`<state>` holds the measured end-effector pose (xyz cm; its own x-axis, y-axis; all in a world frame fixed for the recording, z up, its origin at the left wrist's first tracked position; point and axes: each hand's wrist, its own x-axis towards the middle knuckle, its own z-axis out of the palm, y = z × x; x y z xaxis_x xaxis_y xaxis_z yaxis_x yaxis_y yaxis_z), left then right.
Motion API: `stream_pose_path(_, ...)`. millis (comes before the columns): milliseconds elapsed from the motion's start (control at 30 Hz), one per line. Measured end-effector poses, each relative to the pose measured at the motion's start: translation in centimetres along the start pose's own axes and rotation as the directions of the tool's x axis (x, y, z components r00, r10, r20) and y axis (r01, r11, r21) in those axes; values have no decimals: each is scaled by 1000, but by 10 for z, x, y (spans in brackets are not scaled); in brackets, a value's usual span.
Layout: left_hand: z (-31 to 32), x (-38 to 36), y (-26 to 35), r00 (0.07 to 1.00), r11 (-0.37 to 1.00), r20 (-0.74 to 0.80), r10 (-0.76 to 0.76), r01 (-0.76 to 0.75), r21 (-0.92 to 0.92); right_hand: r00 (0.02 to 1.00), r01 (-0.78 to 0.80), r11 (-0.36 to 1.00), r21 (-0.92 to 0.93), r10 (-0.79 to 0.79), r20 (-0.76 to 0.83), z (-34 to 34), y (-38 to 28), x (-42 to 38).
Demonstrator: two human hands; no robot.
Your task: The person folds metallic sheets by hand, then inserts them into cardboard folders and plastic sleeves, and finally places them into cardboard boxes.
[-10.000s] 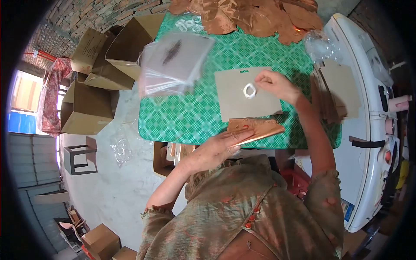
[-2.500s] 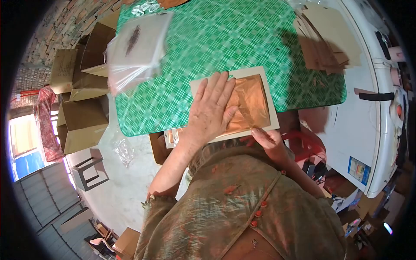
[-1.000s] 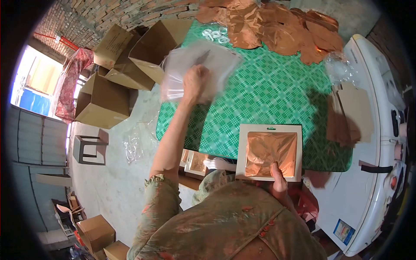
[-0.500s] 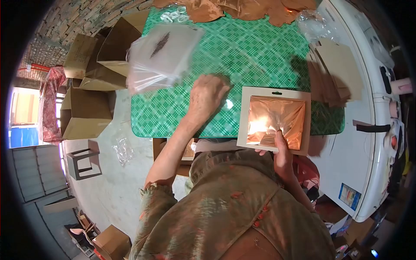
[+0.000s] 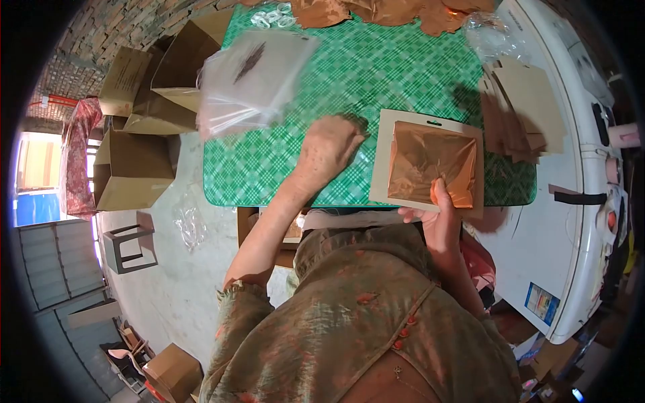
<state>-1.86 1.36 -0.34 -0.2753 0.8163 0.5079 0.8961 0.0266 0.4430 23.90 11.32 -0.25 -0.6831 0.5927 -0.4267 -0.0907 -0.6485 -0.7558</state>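
My right hand (image 5: 440, 218) holds a cream card (image 5: 381, 158) with a shiny copper-coloured foil packet (image 5: 420, 161) on its face; the thumb presses on the packet's lower part. The card is tilted over the front edge of the green checked table (image 5: 255, 178). My left hand (image 5: 329, 148) rests on the table to the left of the card, its fingers curled under and hidden from view. Beyond it, at the table's left side, lies a stack of clear plastic bags (image 5: 248, 80).
Cream cards (image 5: 527, 101) lie in a pile at the right. Copper-brown sheets (image 5: 383, 12) and clear plastic (image 5: 494, 37) are along the far edge. Open cardboard boxes (image 5: 138, 164) stand left of the table, near a small stool frame (image 5: 127, 245).
The card has moved slightly up and to the right with my right hand, and its foil reflects less light. My left hand has shifted slightly right.
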Motion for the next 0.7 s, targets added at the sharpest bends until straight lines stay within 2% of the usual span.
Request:
stream_pose_path(167, -8, 3, 11, 999, 999, 34, 25, -26, 38, 998, 40, 999, -34, -42, -45, -8, 1, -3)
stream_pose_path(300, -11, 8, 15, 985, 995, 169, 28, -44, 91, 997, 37, 997, -64, -41, -71, -18, -5, -13)
stream_pose_path(333, -11, 9, 16, 982, 993, 189, 21, -42, 108, 989, 110, 969, -223, -129, -70, -23, -2, -18)
stream_pose_path(400, -9, 10, 17, 979, 993, 203, -13, -10, 116, 956, 237, 822, -518, -293, -27, -33, 5, -27)
stream_pose_path(433, -7, 10, 16, 980, 994, 196, -42, 21, 108, 989, 70, 940, -334, -109, -101, -35, -2, -29)
stream_pose_path(533, -1, 9, 16, 983, 992, 169, -69, 50, 113, 995, -14, 978, -210, -7, -101, -33, -6, -40)
stream_pose_path(700, 7, 5, 16, 990, 990, 132, -47, 28, 139, 998, -40, 953, -301, 25, -54, -32, -9, -46)
